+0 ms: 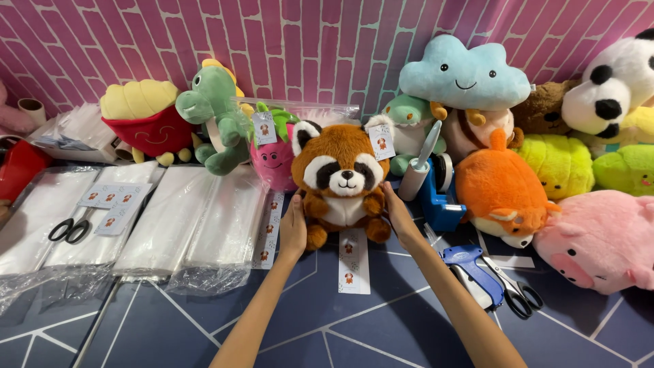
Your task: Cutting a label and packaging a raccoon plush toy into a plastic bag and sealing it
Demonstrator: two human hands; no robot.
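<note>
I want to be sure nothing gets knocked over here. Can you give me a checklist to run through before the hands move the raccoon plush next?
1. Both hands on the toy: left hand and right hand press the sides of the raccoon plush. Ok.
2. Plush upright, facing the camera: ok.
3. Paper tag on its ear: ok.
4. Sticker strip lies under its feet and may drag along: not ok.
5. Tape dispenser close beside the right hand: not ok.
6. How firm the grip is: cannot tell.
</note>
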